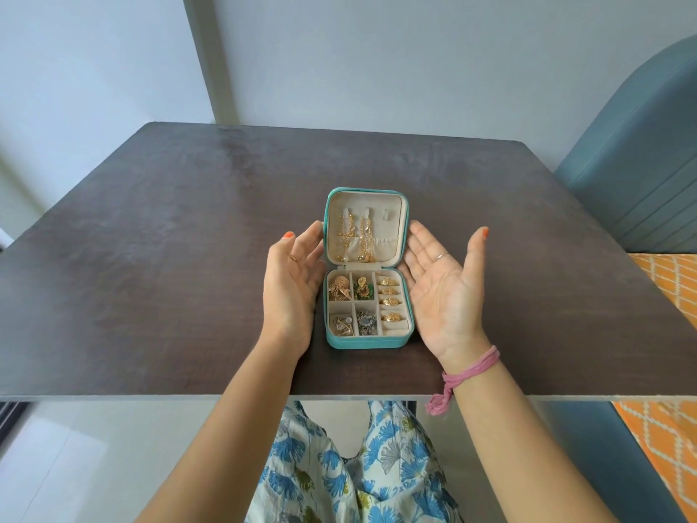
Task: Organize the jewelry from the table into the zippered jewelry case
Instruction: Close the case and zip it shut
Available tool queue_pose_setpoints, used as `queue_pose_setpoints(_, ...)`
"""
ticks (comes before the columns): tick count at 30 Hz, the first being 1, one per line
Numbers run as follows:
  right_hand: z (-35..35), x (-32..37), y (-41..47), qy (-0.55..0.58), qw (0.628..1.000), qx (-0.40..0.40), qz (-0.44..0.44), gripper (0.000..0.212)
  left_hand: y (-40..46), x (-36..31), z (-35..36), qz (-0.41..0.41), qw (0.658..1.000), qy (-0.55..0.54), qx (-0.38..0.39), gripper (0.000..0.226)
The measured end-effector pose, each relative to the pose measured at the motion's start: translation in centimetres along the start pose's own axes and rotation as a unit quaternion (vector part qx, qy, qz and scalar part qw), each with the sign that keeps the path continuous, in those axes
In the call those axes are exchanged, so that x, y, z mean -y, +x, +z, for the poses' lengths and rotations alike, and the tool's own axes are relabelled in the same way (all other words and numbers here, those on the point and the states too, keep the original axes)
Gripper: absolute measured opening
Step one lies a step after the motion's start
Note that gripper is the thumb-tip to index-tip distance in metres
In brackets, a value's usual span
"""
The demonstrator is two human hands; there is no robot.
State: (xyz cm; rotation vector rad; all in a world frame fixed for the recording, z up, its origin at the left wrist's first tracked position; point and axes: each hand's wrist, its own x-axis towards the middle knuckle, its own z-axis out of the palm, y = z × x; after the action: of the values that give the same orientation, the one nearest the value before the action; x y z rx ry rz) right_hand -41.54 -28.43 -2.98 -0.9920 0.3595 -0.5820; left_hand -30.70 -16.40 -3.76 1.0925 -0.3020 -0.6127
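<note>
A teal zippered jewelry case (366, 343) lies open flat in the middle of the dark table (151, 239). Gold chains (356, 237) hang in its cream lid. Its base holds gold rings (390, 300) in the right-hand roll and earrings (352, 303) in the small compartments. My left hand (292, 285) is beside the case's left edge, palm turned inward, fingers relaxed. My right hand (447, 292) is beside the right edge, palm up, fingers straight. Neither hand holds anything.
A blue upholstered chair back (637, 152) stands at the table's right. An orange patterned cloth (671, 285) lies below it. The table's near edge (151, 396) runs just in front of my lap.
</note>
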Motion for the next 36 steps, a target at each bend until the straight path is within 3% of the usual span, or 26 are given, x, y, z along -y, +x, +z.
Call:
queue_pose_setpoints(6, 0.1, 0.6, -1.0, -0.021, 0.999, 0.013, -0.027, 0.075, -0.6, 0.0, -0.1, 0.041, 0.995, 0.089, 0.001, 0.061)
queue_pose_setpoints(12, -0.3, 1.1, -2.2, -0.095, 0.995, 0.022, -0.036, 0.074, -1.5, -0.3, -0.6, 0.070, 0.989, 0.129, 0.025, 0.044)
queue_pose_setpoints(15, -0.4, 1.1, -2.8, -0.110, 0.993, 0.026, -0.031, 0.076, -2.1, -0.3, -1.0, 0.073, 0.986, 0.144, 0.040, 0.062)
queue_pose_setpoints(16, -0.4, 1.1, -3.1, -0.109, 0.993, 0.027, -0.029, 0.077, -2.4, -0.3, -1.1, 0.070, 0.986, 0.143, 0.041, 0.065)
queue_pose_setpoints(19, -0.5, 1.0, -3.9, -0.103, 0.994, 0.032, -0.030, 0.080, -3.4, -0.5, -1.3, 0.063, 0.989, 0.122, 0.046, 0.046)
queue_pose_setpoints(27, -1.2, 0.2, -5.9, -0.100, 0.994, 0.040, -0.017, 0.083, -5.5, -0.3, -1.8, 0.044, 0.993, 0.099, 0.040, 0.054)
queue_pose_setpoints(36, -1.6, -0.6, -6.7, -0.142, 0.989, 0.035, -0.013, 0.081, -5.9, 0.1, -2.0, 0.040, 0.993, 0.112, 0.017, 0.042)
